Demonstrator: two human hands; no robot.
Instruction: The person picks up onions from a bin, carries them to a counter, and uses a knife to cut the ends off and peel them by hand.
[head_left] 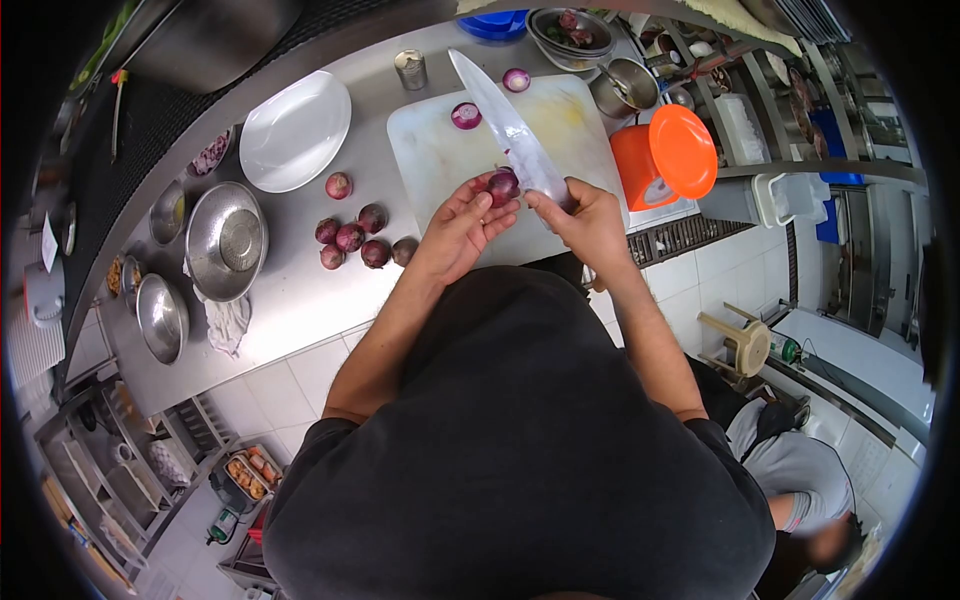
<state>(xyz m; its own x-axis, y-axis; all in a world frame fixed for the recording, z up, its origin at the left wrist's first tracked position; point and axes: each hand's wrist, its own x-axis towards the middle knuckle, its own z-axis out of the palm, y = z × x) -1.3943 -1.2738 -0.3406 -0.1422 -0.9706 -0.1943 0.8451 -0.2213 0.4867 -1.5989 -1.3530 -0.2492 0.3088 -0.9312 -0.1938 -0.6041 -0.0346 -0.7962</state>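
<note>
My left hand [462,225] is closed on a red onion [503,187], holding it over the near edge of the white cutting board [420,150]. Gripped in my right hand [588,225] is a large kitchen knife [505,125], its broad blade pointing up and left across the board, close beside the onion. Two cut red onion pieces, one onion half [466,116] and another onion half [516,80], lie on the far part of the board. Left of the board sits a group of several whole red onions [350,237] on the steel counter.
A white plate [295,130], a colander [226,240] and a steel bowl [162,318] stand on the counter at left. An open can [410,70] is behind the board. An orange container [640,165] and a steel pot [625,87] are at right. Another person [800,475] is at lower right.
</note>
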